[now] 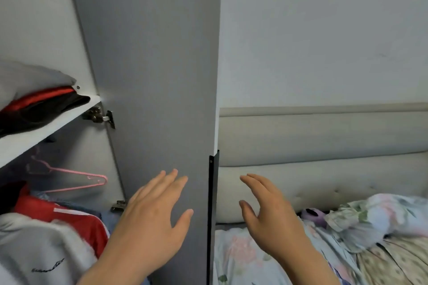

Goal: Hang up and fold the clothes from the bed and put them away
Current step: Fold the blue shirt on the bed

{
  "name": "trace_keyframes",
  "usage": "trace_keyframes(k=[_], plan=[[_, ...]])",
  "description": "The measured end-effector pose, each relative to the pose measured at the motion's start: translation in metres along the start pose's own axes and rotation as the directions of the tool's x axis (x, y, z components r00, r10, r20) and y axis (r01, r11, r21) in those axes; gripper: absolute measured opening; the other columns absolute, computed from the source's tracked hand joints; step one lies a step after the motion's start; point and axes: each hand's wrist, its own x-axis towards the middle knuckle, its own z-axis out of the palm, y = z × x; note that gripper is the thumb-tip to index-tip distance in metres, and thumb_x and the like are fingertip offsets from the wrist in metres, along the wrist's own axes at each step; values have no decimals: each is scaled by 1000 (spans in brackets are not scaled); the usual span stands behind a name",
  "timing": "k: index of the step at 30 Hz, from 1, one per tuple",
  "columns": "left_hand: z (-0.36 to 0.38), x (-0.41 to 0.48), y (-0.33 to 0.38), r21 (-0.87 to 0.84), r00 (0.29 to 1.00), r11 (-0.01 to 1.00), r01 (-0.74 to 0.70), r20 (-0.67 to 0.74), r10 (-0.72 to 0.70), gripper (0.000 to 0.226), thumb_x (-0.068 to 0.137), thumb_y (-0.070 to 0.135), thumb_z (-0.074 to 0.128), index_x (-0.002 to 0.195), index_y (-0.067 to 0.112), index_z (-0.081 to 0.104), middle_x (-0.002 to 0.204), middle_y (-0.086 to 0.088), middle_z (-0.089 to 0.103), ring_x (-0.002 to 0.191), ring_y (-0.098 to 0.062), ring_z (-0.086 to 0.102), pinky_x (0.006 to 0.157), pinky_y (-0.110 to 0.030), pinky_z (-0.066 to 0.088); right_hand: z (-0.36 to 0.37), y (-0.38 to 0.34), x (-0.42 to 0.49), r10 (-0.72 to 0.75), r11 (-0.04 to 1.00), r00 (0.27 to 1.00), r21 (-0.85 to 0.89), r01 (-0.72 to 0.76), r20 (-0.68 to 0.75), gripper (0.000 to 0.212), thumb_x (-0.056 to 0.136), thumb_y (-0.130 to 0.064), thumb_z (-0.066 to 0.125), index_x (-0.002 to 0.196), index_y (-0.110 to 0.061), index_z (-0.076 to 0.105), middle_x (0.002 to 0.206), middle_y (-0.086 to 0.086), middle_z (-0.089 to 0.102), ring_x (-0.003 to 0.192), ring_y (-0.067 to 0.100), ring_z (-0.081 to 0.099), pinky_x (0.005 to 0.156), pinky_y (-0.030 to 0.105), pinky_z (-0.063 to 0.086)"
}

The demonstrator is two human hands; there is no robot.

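A tall grey panel wardrobe door (150, 76) stands open in the middle, with a black strip handle (212, 203) on its right edge. Left of it, a white board shelf (46, 132) carries a folded red-and-black garment (39, 106). Below the shelf hangs a pink wire hanger (76, 180), above a red white-striped garment (76, 220) and a white sweatshirt (41, 245). Right of the door, a beige padded headboard (324, 146) stands behind a floral-sheeted bed (243, 257). The left hand (155, 213) is before the door, and the right hand (271, 217) is over the bed.

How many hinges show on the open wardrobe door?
2. The upper hinge sits just under the shelf; the lower hinge is beside the left hand. More may lie outside the frame.
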Motion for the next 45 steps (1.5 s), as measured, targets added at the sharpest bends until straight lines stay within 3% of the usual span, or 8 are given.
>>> trace_keyframes(k=[5,9,14,17,19,26,31,45], plan=[[42,48,38,-80,969,969,-232,63,237,54,85,39,62,137,23,58,145,13,46,137,-7,38,112,-31,31,-11,59,-1,163,984,986,-63,-165,-27,51,95,-28,61,145,-28,48,149,-12,45,137,6,39,107,8,20],[80,84,72,-111,877,888,-446,146,458,53,75,39,67,124,19,69,132,6,63,123,-12,55,96,-41,45,-23,100,3,264,958,962,-99,-270,-74,51,96,-28,60,145,-27,48,149,-12,45,137,5,38,106,8,21],[127,123,97,-215,804,834,-508,229,549,56,82,48,48,124,18,69,131,2,64,123,-19,57,99,-30,48,-41,135,-6,375,911,918,-132,-390,-129,50,95,-27,60,144,-25,50,146,-11,48,135,7,41,109,18,31],[152,143,116,-256,734,778,-573,262,627,59,82,49,48,123,13,69,129,-4,66,120,-26,62,98,-36,51,-56,150,-25,459,855,872,-183,-485,-171,48,92,-26,64,140,-25,53,141,-12,51,131,4,42,104,7,26],[165,157,130,-274,685,742,-613,283,671,62,82,51,47,126,14,67,131,-4,64,121,-27,62,97,-46,50,-66,156,-41,519,806,824,-191,-560,-227,49,90,-22,67,137,-26,55,137,-12,54,125,3,43,99,6,24],[217,180,192,-434,514,615,-658,339,788,75,81,57,44,149,27,42,156,9,35,146,-10,29,120,-33,24,-91,154,-111,700,577,616,-222,-786,-360,52,95,-28,61,145,-27,48,147,-10,47,133,11,41,105,16,26],[237,157,232,-594,382,498,-632,319,867,65,91,52,57,150,31,39,156,15,31,147,-5,23,117,-25,17,-93,131,-158,800,387,437,-204,-899,-412,54,99,-34,54,151,-32,37,153,-14,37,140,8,33,112,21,28],[248,71,308,-715,-39,140,-685,228,973,68,93,58,50,153,38,26,159,21,17,149,-2,12,120,-24,11,-85,50,-287,823,7,7,-2,-1000,-568,55,100,-36,52,152,-31,33,155,-18,33,143,3,27,114,20,25]])
